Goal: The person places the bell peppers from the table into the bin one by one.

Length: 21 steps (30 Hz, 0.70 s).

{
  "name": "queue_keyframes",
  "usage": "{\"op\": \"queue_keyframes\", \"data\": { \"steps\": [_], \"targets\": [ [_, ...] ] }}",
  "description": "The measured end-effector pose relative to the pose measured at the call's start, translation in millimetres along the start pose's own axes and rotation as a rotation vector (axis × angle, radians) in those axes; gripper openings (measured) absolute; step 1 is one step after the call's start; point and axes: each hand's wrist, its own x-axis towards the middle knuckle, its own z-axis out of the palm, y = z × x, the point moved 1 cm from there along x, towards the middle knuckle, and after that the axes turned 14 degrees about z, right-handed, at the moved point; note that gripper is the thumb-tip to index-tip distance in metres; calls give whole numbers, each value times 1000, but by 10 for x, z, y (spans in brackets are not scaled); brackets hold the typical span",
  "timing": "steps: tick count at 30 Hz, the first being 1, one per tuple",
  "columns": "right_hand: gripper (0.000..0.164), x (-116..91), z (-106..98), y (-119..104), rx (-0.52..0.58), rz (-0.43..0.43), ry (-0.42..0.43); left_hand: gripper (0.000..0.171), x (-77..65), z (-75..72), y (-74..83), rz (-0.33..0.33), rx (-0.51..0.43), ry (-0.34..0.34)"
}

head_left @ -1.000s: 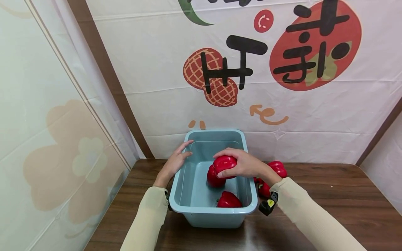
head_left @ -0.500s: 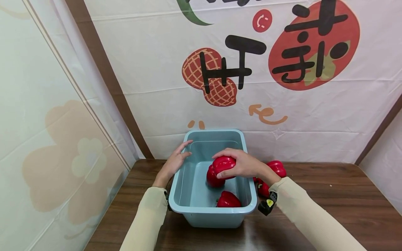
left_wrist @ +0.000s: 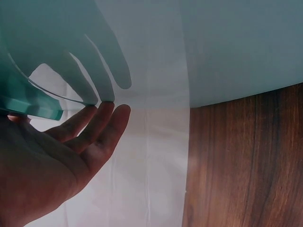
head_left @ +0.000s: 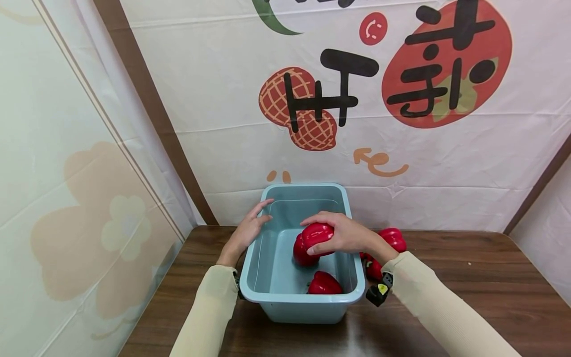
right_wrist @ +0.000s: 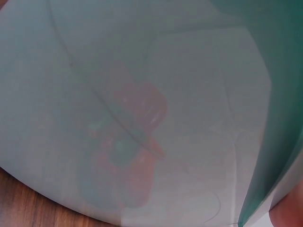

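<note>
My right hand [head_left: 342, 233] grips a red bell pepper [head_left: 319, 233] inside the light blue plastic tub [head_left: 303, 298]. Partly behind that pepper sits another bell pepper [head_left: 302, 255], and a third bell pepper [head_left: 324, 283] lies near the tub's front wall. On the tub's left rim rests my left hand [head_left: 248, 232], its thumb and index finger extended over the inside. The left wrist view shows the other fingers [left_wrist: 111, 127] of that hand stretched against the outer wall, their reflection above. In the right wrist view the tub wall hides the held pepper; only a little skin shows at the lower right corner.
More red bell peppers [head_left: 392, 240] lie on the wooden table [head_left: 468, 287] to the right of the tub, partly behind my right forearm. A printed white cloth [head_left: 214, 99] hangs behind the table, and another cloth panel [head_left: 67, 198] stands along the left.
The right hand with its bell pepper has shifted very slightly left. The left hand stays on the rim, and the other peppers have not moved.
</note>
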Motion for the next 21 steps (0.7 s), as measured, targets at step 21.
{"op": "queue_keyframes", "data": {
  "steps": [21],
  "targets": [
    [63, -4, 17, -18, -7, -20, -7, 51, 1, -2, -1, 0, -4, 1]
  ]
}}
